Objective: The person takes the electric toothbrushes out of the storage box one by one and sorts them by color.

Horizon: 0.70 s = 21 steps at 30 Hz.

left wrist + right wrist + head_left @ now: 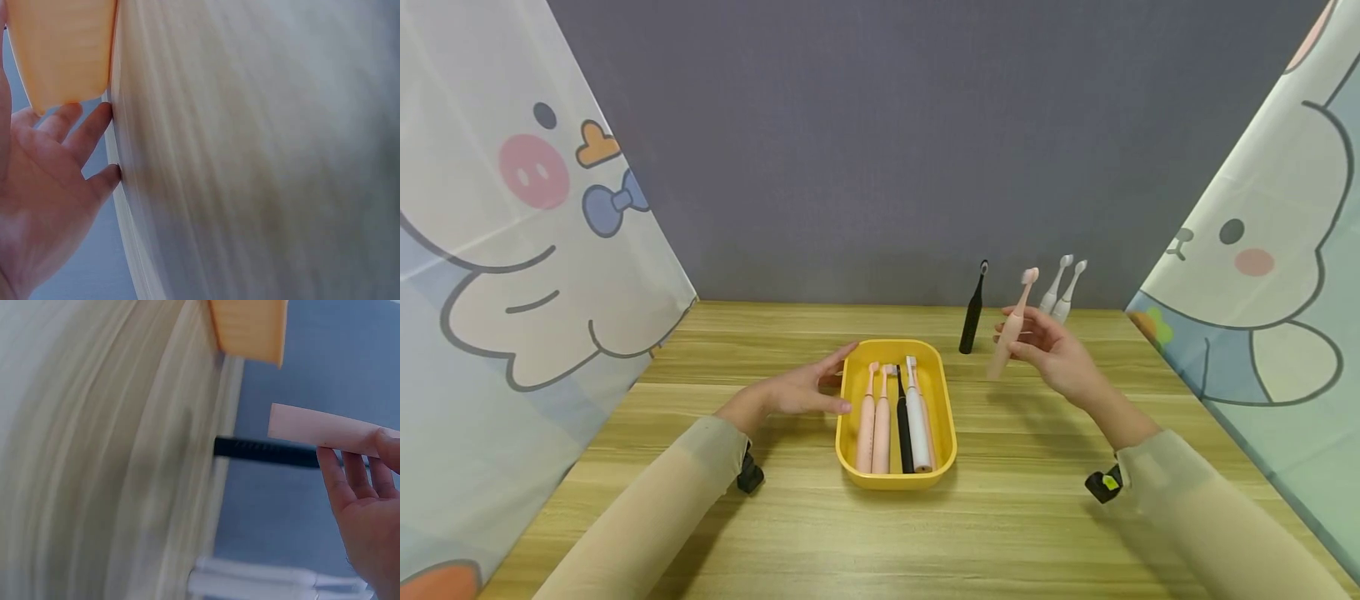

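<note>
My right hand [1060, 354] pinches a pink electric toothbrush [1009, 333] between thumb and fingers, above the table at the right, head up and slightly tilted. The right wrist view shows the base end of that pink handle [312, 428] sticking out past the fingertips. My left hand [797, 390] rests its spread, fairly straight fingers against the left side of a yellow bin [897, 482]. In the left wrist view, fingertips touch the bin's wall [62, 50]. Inside the bin lie pink toothbrushes [866, 433], a black one [904, 437] and a white one [917, 433], heads pointing away.
A black electric toothbrush [972, 321] stands upright on the wooden table [775, 533], between the bin and my right hand. Two white toothbrushes [1063, 308] stand behind that hand, partly hidden. A grey panel [880, 167] rises at the back; cartoon-printed cloths [512, 250] flank the table.
</note>
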{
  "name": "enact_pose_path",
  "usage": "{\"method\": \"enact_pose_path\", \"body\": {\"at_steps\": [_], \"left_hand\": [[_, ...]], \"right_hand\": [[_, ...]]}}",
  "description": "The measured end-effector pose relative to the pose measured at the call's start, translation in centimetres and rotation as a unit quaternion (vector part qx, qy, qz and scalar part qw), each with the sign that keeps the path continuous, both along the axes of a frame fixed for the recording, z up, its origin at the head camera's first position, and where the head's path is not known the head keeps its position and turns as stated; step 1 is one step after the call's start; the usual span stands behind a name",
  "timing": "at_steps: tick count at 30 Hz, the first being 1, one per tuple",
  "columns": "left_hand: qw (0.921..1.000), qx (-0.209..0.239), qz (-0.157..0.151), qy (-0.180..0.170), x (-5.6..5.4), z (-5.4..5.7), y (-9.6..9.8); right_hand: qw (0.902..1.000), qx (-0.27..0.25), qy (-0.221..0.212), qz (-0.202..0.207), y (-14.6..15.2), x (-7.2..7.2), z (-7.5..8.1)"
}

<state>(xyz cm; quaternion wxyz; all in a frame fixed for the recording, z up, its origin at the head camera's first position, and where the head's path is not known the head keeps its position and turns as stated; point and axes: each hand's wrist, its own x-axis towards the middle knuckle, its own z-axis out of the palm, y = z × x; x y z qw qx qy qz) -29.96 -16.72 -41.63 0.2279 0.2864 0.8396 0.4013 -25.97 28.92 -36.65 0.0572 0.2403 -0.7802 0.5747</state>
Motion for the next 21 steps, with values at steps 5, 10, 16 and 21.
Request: {"method": "enact_pose_path", "body": {"at_steps": [5, 10, 16, 21], "left_hand": [[1.0000, 0.001, -0.001, -0.003, -0.3, -0.3, -0.1], [1.0000, 0.003, -0.002, -0.005, -0.5, -0.4, 0.0], [1.0000, 0.001, 0.002, -0.001, -0.2, -0.3, 0.0], [1.0000, 0.002, 0.008, -0.006, 0.0, -0.2, 0.0]], "right_hand": [[0.9996, 0.018, 0.001, -0.023, 1.9, 0.1, -0.7], [0.9990, 0.020, 0.007, -0.038, 4.2, 0.2, -1.2], [0.9945, 0.053, 0.010, -0.089, 7.5, 0.2, -2.0], [0.9919, 0.064, 0.021, -0.107, 10.1, -0.2, -2.7]]}}
